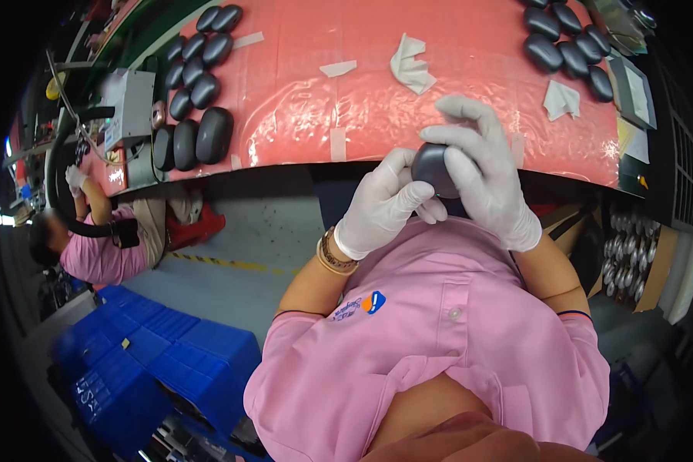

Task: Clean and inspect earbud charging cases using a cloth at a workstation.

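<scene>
Between my two white-gloved hands, just over the near edge of the red-covered table, is a smooth, dark grey, rounded casing. My left hand grips it from the left, thumb along its lower side. From the right, my right hand curls around it, thumb pressed on its face and the upper fingers bent above it. The casing's underside and the fingertips behind it are hidden. A crumpled white cloth lies on the table beyond my right hand.
Similar dark casings stand in groups at the table's left and far right. A second white cloth lies near the right group. A grey box is at left, with a co-worker beyond. Blue bins stand lower left; a cardboard carton holds shiny parts.
</scene>
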`<state>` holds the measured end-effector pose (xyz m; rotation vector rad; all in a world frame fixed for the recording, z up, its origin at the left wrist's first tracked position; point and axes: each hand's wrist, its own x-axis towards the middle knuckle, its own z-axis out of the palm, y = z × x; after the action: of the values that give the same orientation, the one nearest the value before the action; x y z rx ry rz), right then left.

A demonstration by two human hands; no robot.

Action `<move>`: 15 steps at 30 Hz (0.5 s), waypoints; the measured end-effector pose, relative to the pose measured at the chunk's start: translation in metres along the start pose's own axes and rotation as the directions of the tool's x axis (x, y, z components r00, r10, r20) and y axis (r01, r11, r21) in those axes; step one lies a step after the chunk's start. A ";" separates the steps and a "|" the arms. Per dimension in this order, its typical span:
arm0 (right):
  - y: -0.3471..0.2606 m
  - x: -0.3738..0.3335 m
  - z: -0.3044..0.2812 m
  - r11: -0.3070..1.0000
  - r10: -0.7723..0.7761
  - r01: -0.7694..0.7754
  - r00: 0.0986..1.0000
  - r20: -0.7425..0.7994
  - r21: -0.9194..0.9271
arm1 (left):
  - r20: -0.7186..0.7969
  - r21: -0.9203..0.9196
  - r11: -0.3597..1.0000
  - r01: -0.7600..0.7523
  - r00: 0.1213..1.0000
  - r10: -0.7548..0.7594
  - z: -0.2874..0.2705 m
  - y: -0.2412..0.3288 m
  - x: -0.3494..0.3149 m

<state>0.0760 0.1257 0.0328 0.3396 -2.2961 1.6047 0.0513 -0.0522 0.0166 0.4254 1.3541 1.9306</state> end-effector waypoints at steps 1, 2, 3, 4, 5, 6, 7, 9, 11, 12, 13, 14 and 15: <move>-0.005 -0.002 0.006 0.999 -0.032 0.032 0.999 0.012 -0.028 | -0.010 -0.032 0.999 -0.036 0.999 0.035 -0.002 -0.002 -0.001; -0.003 0.002 0.002 0.993 -0.037 0.044 0.997 0.065 -0.112 | 0.016 -0.125 0.990 0.061 0.998 -0.060 -0.004 0.000 -0.004; 0.002 0.006 0.001 0.994 0.047 -0.045 0.999 0.022 -0.102 | 0.006 -0.056 0.998 0.023 1.000 -0.023 -0.007 -0.005 -0.005; 0.000 0.008 0.002 0.968 0.248 -0.245 0.968 -0.047 0.054 | -0.002 0.014 1.000 -0.016 1.000 0.016 -0.009 -0.009 -0.006; -0.003 0.011 0.004 0.881 0.445 -0.420 0.892 -0.083 0.217 | -0.002 -0.086 0.996 0.002 1.000 -0.002 -0.009 -0.010 -0.008; -0.007 0.012 0.007 0.877 0.457 -0.436 0.887 -0.071 0.202 | -0.012 -0.092 0.996 0.003 1.000 -0.004 -0.009 -0.011 -0.010; -0.007 0.013 0.012 0.875 0.460 -0.441 0.886 -0.059 0.201 | 0.017 -0.180 0.983 0.040 0.999 -0.038 -0.010 -0.011 -0.012; -0.007 0.016 0.024 0.911 0.400 -0.385 0.912 -0.092 0.152 | 0.035 -0.271 0.960 0.074 0.997 -0.067 -0.010 -0.007 -0.017; -0.005 0.015 0.036 0.904 0.399 -0.391 0.917 -0.011 0.172 | 0.040 -0.328 0.944 -0.046 0.997 0.063 -0.009 -0.002 -0.024; -0.005 0.015 0.043 0.899 0.390 -0.395 0.919 0.062 0.192 | 0.088 -0.326 0.945 -0.029 0.994 0.061 -0.016 -0.002 -0.028; -0.005 0.018 0.040 0.904 0.376 -0.397 0.915 0.147 0.158 | 0.067 -0.383 0.924 -0.019 0.997 0.048 -0.026 -0.002 -0.032; -0.004 0.020 0.043 0.922 0.274 -0.311 0.945 0.179 0.229 | 0.046 -0.439 0.899 -0.012 0.998 0.035 -0.034 -0.003 -0.036; -0.003 0.023 0.045 0.927 0.167 -0.223 0.966 0.200 0.302 | 0.009 -0.447 0.893 -0.051 0.998 0.062 -0.041 -0.001 -0.038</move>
<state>0.0504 0.0819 0.0295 0.3437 -2.2435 2.1384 0.0515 -0.1072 0.0047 0.2588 0.8468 2.1985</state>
